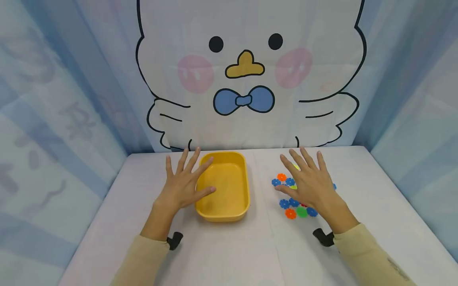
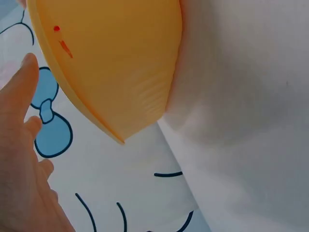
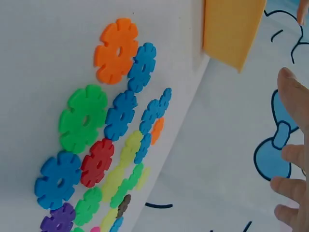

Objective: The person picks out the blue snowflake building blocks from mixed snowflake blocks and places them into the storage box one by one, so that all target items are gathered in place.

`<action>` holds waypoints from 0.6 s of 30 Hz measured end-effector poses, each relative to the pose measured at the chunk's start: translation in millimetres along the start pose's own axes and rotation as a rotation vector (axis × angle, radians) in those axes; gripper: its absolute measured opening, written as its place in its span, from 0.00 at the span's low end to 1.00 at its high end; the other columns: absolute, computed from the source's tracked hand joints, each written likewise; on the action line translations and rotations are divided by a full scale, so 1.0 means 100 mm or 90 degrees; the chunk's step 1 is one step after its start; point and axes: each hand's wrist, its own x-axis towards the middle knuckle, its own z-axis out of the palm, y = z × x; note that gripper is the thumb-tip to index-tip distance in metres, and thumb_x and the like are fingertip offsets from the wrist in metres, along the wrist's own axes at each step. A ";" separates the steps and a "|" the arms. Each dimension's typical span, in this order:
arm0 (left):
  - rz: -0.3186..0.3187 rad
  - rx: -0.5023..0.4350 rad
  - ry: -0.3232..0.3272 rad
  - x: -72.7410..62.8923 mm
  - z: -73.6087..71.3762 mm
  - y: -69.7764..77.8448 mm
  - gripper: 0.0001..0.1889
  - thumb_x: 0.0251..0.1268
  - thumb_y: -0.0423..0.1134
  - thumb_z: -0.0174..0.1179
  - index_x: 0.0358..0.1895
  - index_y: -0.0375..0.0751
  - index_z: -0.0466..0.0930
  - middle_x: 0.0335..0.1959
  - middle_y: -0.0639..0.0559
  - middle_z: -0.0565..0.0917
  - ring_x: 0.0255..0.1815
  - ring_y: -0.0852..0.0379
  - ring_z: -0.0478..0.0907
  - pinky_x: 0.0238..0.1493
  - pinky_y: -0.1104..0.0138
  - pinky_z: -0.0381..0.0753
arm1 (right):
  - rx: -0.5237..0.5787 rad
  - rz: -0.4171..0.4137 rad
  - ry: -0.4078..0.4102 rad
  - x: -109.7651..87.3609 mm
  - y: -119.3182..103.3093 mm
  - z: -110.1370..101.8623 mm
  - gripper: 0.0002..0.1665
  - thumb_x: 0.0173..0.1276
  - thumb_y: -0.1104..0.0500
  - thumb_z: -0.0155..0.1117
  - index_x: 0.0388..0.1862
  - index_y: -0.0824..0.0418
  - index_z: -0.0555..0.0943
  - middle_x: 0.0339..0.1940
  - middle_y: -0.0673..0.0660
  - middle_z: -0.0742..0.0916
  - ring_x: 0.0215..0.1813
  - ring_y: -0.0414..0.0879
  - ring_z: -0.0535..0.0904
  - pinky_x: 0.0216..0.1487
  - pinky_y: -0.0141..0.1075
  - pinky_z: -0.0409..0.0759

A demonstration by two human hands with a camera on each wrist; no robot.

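Observation:
My left hand (image 1: pixel 183 183) is spread above the table at the left side of a yellow plastic tray (image 1: pixel 244 186), its thumb and index finger overlapping the tray in the head view. Over a group of colourful notched plastic discs (image 1: pixel 290 213), my right hand (image 1: pixel 310 180) hovers with fingers spread and hides many of them. Neither hand holds anything. The right wrist view shows the discs lying flat: orange (image 3: pixel 116 50), green (image 3: pixel 83 118), blue (image 3: pixel 58 180), red (image 3: pixel 97 162) and purple (image 3: pixel 59 220) among them. In the left wrist view, the tray's outer wall (image 2: pixel 116 63) bears small red marks.
A white-covered table (image 1: pixel 229 254) carries everything. Behind it hangs a curtain (image 1: pixel 247 131) with a cartoon bird and blue bow tie; pale blue curtains (image 1: pixel 53 119) close off both sides. Dark wrist mounts (image 1: pixel 175 240) sit at the sleeve cuffs.

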 end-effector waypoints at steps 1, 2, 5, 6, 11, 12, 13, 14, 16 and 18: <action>-0.001 -0.013 0.000 -0.01 0.00 0.00 0.47 0.65 0.78 0.49 0.83 0.73 0.42 0.86 0.53 0.29 0.85 0.41 0.24 0.73 0.29 0.20 | -0.002 0.000 -0.003 -0.01 0.01 0.00 0.58 0.63 0.21 0.59 0.84 0.49 0.59 0.84 0.63 0.61 0.84 0.65 0.46 0.79 0.69 0.35; 0.000 -0.028 -0.001 -0.01 0.01 -0.01 0.47 0.64 0.78 0.49 0.83 0.73 0.43 0.86 0.53 0.30 0.85 0.40 0.25 0.72 0.29 0.20 | -0.004 0.000 -0.004 -0.03 0.02 0.00 0.58 0.63 0.21 0.59 0.83 0.50 0.59 0.83 0.63 0.62 0.84 0.65 0.47 0.78 0.69 0.36; 0.002 -0.064 -0.017 -0.03 0.03 0.00 0.47 0.64 0.78 0.51 0.83 0.73 0.44 0.86 0.51 0.32 0.85 0.38 0.27 0.72 0.29 0.20 | -0.007 0.011 -0.004 -0.11 0.07 0.03 0.58 0.62 0.22 0.60 0.83 0.50 0.61 0.83 0.64 0.63 0.84 0.66 0.48 0.79 0.69 0.36; 0.002 -0.075 -0.023 -0.04 0.04 0.00 0.47 0.64 0.77 0.52 0.83 0.73 0.44 0.87 0.51 0.33 0.85 0.38 0.28 0.72 0.29 0.19 | -0.008 0.017 -0.002 -0.14 0.09 0.05 0.58 0.62 0.21 0.60 0.83 0.50 0.61 0.82 0.64 0.64 0.83 0.66 0.49 0.78 0.70 0.37; 0.009 -0.136 -0.046 -0.04 0.07 -0.01 0.45 0.67 0.77 0.47 0.84 0.70 0.45 0.87 0.50 0.41 0.86 0.40 0.32 0.72 0.30 0.18 | 0.003 0.044 0.013 -0.24 0.24 0.07 0.58 0.60 0.23 0.63 0.82 0.51 0.63 0.81 0.66 0.64 0.83 0.67 0.50 0.78 0.70 0.38; 0.008 -0.150 -0.049 -0.04 0.08 -0.02 0.45 0.68 0.77 0.46 0.84 0.69 0.46 0.87 0.50 0.42 0.86 0.41 0.32 0.73 0.31 0.18 | 0.004 0.046 0.015 -0.24 0.28 0.06 0.58 0.61 0.24 0.64 0.82 0.52 0.63 0.81 0.66 0.64 0.82 0.67 0.50 0.78 0.70 0.39; 0.008 -0.162 -0.049 -0.05 0.09 -0.03 0.44 0.68 0.77 0.46 0.84 0.69 0.46 0.86 0.50 0.43 0.86 0.41 0.33 0.73 0.31 0.19 | 0.008 0.046 0.018 -0.25 0.31 0.06 0.57 0.61 0.25 0.64 0.82 0.52 0.63 0.81 0.66 0.64 0.82 0.68 0.50 0.78 0.70 0.39; 0.007 -0.174 -0.051 -0.06 0.10 -0.05 0.44 0.68 0.76 0.47 0.84 0.68 0.46 0.86 0.49 0.44 0.86 0.41 0.34 0.73 0.31 0.19 | 0.010 0.046 0.020 -0.25 0.34 0.05 0.57 0.62 0.25 0.64 0.82 0.52 0.63 0.81 0.66 0.65 0.82 0.68 0.50 0.78 0.70 0.39; 0.004 -0.195 -0.058 -0.08 0.13 -0.08 0.45 0.68 0.75 0.49 0.84 0.67 0.46 0.86 0.49 0.44 0.86 0.40 0.35 0.73 0.30 0.20 | 0.008 0.046 0.018 -0.25 0.39 0.05 0.56 0.62 0.26 0.63 0.82 0.53 0.63 0.81 0.66 0.65 0.82 0.68 0.51 0.78 0.70 0.41; 0.000 -0.202 -0.068 -0.11 0.15 -0.10 0.46 0.67 0.76 0.50 0.84 0.68 0.45 0.86 0.49 0.44 0.86 0.40 0.35 0.74 0.30 0.23 | 0.003 0.048 0.009 -0.27 0.43 0.06 0.57 0.63 0.25 0.62 0.82 0.53 0.62 0.81 0.66 0.65 0.82 0.69 0.51 0.78 0.71 0.43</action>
